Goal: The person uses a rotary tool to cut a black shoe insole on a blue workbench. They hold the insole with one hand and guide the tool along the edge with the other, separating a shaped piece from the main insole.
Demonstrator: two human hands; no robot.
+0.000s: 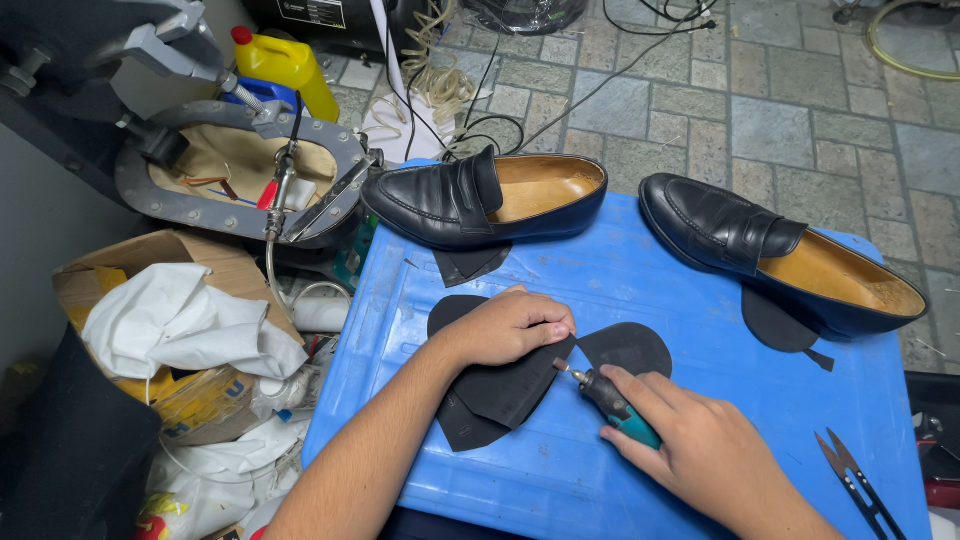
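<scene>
While the left hand (505, 328) presses flat on the black sole piece (500, 385) at centre frame, the right hand (690, 445), fingers closed around a small knife (612, 400), points its tip up-left at the piece's right edge.

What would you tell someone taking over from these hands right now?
Left hand presses a black rubber sole piece flat on the blue plastic table.
Right hand grips a small rotary tool, tip at the edge of that piece.
Another sole piece lies beside it. Two black loafers sit behind, snips to the right.
Edge work is under way; no piece is on a shoe yet.
</scene>
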